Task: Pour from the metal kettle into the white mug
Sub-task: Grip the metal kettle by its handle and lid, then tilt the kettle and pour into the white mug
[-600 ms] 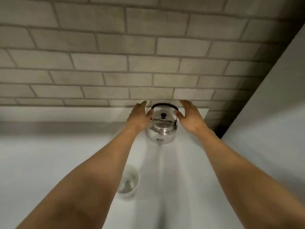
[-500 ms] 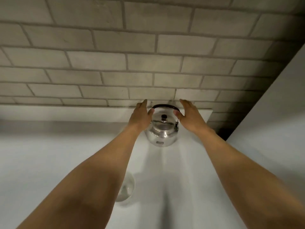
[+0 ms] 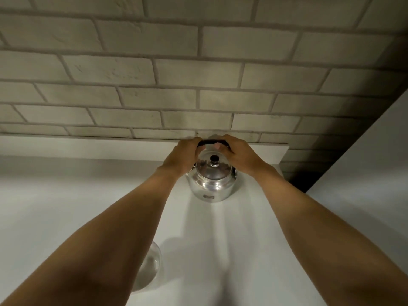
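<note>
A shiny metal kettle with a black lid knob and a black arched handle stands upright on the white counter, close to the back wall. My left hand is wrapped around the left end of the handle. My right hand is wrapped around its right end, fingers curled over the top. The white mug stands nearer to me on the counter, mostly hidden under my left forearm; only its right rim and inner wall show.
A pale brick wall rises right behind the kettle above a low white ledge. A white panel closes off the right side, with a dark gap at its corner.
Both hands were open beside the kettle; they have now closed over its black handle. The view has shifted closer and the mug sits lower under my left forearm.
</note>
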